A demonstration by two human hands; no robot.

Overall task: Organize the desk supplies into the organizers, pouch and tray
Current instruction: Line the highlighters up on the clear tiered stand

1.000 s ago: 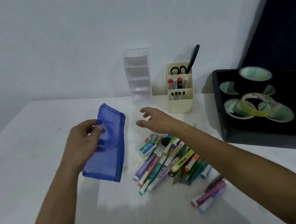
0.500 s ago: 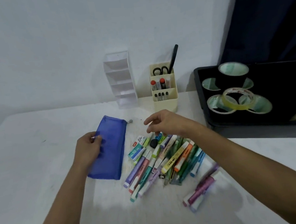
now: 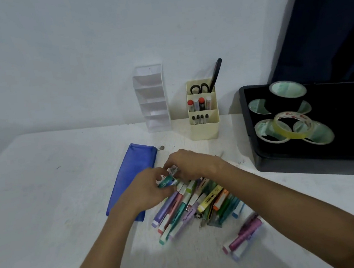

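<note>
I see both forearms converge over the marker pile (image 3: 200, 205). Left hand (image 3: 149, 190) curls round a small green box (image 3: 166, 182). Right hand (image 3: 191, 165), fingers bent, pinches a small item just beyond it. Pouch (image 3: 132, 175) lies flat under the left wrist.

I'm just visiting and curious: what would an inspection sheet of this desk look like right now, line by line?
Surface: white table, scuffed in places.
Job's things: heap of markers at centre; blue pouch lying flat left of it; clear organizer with bare shelves; cream organizer holding scissors and pens; black tray with tape rolls.
Clutter: two purple markers apart from the heap, to its right.
Hands: left hand grips a small green box; right hand curls over the heap's far end, grasp unclear.
Cables: nothing seen.
Surroundings: pale wall behind, dark curtain at right.
</note>
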